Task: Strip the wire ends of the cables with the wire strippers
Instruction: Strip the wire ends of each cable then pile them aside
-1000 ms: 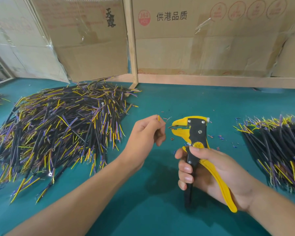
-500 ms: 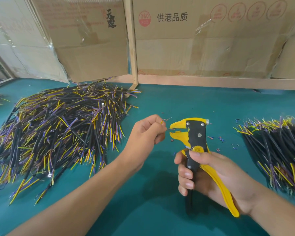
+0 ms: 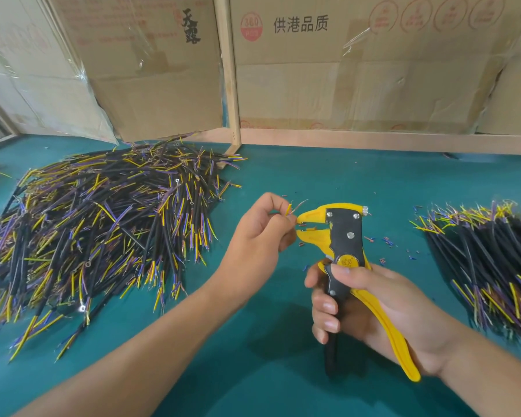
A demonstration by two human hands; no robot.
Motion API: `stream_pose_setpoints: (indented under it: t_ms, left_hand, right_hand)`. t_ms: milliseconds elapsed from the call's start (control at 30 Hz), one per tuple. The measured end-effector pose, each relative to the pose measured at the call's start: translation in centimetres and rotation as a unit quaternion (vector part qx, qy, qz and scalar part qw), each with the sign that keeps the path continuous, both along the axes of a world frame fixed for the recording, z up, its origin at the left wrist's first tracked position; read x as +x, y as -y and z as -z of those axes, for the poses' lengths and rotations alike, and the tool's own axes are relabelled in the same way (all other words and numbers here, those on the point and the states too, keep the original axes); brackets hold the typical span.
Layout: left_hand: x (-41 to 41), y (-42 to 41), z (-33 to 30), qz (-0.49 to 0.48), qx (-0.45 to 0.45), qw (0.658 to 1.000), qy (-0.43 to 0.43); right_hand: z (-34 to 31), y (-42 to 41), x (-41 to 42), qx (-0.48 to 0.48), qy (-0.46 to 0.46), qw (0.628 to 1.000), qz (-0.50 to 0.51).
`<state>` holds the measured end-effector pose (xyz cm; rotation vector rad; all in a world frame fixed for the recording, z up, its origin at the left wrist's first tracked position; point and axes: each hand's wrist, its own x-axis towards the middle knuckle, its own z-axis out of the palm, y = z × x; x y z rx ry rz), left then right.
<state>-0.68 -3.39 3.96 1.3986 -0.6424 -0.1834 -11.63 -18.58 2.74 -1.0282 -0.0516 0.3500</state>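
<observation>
A: From the head camera, what are we holding?

B: Our left hand (image 3: 260, 233) pinches a cable's thin wire ends (image 3: 289, 210) right at the mouth of the wire strippers (image 3: 343, 236), so a tip can feed between the parted jaws. Our right hand (image 3: 370, 305) grips the handles, probably ready to squeeze.

A: Which way does the tool lie?

B: Handles run toward us, head upright, beak pointing left at the wires. The wire ends stick up and right from our fingers. The big cable pile (image 3: 103, 224) waits left, another pile (image 3: 487, 260) right, on the green table (image 3: 283, 371).
</observation>
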Motion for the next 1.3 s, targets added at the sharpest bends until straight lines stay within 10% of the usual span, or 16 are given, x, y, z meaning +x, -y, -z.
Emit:
stream_pose_setpoints:
  t_ms: [1300]
  left_hand:
    - [-0.41, -0.23, 0.12, 0.018, 0.068, 0.994, 0.081]
  right_hand:
    - [-0.47, -0.01, -0.01, -0.063, -0.008, 0.995, 0.075]
